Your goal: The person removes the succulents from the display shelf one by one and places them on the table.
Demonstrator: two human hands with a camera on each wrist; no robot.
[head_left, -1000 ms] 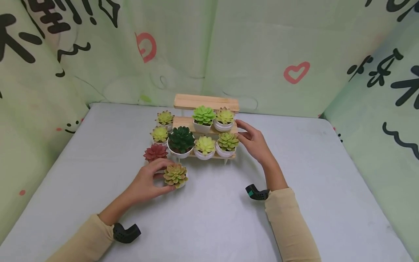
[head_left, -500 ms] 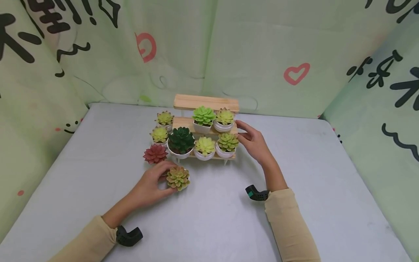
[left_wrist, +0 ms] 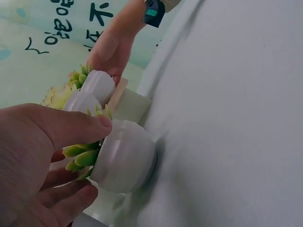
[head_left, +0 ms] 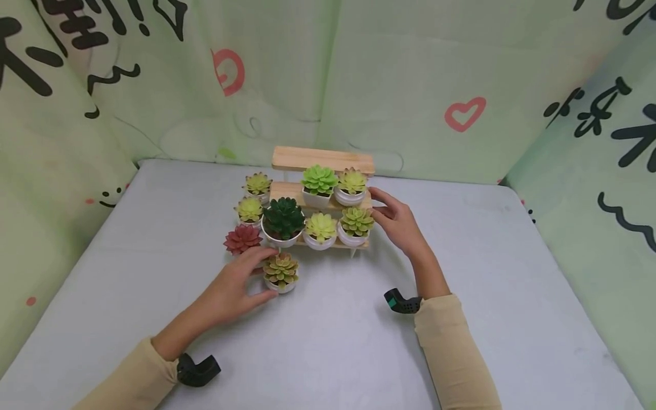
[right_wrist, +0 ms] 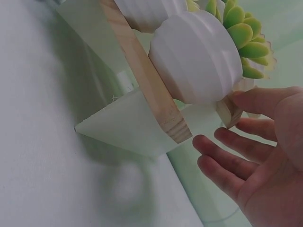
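Observation:
My left hand (head_left: 233,287) has its thumb and fingers around a small succulent with reddish-tipped leaves in a white pot (head_left: 282,286). This pot stands upright on the table in front of the wooden plant stand (head_left: 289,193); the left wrist view shows my thumb by the rim of the ribbed pot (left_wrist: 125,156). At the stand's right side, my right hand (head_left: 400,222) pinches the end of the middle board (right_wrist: 229,113) between thumb and forefinger. The stand carries a dark green succulent (head_left: 283,219), a bright green one (head_left: 319,181) and several yellow-green ones.
Left of the stand are a red succulent (head_left: 243,239) and two yellow-green potted succulents (head_left: 250,209), one behind the other. The stand's top board (head_left: 324,159) is at the back. A printed green curtain (head_left: 389,85) borders the white-covered table (head_left: 338,341).
The succulent in my left hand has come forward and right, tipped, and now stands upright, its white pot showing below the leaves. My right hand and the stand keep their places.

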